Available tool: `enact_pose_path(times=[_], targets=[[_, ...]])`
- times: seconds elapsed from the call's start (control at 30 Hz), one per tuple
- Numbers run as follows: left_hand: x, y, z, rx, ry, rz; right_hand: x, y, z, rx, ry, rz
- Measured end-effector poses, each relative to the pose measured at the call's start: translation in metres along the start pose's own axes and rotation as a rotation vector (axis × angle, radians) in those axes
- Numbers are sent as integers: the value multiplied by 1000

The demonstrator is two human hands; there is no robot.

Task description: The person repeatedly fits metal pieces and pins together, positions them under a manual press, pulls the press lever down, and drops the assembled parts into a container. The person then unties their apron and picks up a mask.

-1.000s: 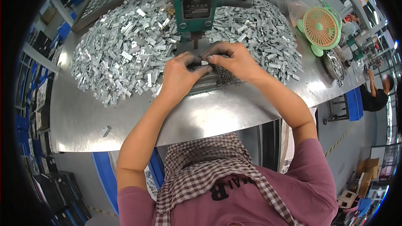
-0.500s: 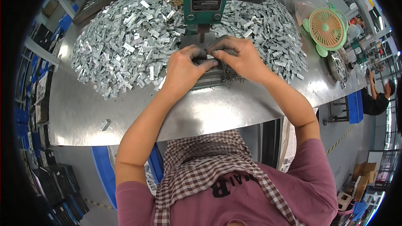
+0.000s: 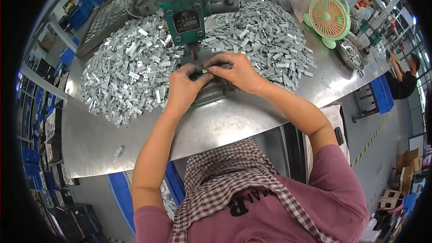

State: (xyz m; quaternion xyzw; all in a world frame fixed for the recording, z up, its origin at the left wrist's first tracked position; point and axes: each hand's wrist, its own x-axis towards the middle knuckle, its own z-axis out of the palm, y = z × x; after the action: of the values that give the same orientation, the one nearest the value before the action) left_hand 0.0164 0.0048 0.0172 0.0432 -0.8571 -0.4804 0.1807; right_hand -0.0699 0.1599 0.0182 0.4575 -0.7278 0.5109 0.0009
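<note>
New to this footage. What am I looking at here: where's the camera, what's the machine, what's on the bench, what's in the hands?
There is one view, from a fisheye camera worn on the person's head, looking down, so straight edges bend near the rim. The forearms coming up from the lower edge are the person's own. On a steel table stands a green bench press. Large piles of small silver metal pieces lie on both sides of it, and one stray piece sits near the front edge. The left hand and right hand meet just under the press, pinching a small metal piece between the fingertips. A green and orange desk fan stands at the far right; another person works beyond the table.
</note>
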Motion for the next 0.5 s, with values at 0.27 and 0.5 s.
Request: enact_pose_path(times=[0.27, 0.5], targets=[[-2, -2, 0, 4, 2, 10, 6, -5, -17, 218, -35, 177], [-2, -1, 0, 1, 10, 65, 8, 0, -2, 200, -96, 125]])
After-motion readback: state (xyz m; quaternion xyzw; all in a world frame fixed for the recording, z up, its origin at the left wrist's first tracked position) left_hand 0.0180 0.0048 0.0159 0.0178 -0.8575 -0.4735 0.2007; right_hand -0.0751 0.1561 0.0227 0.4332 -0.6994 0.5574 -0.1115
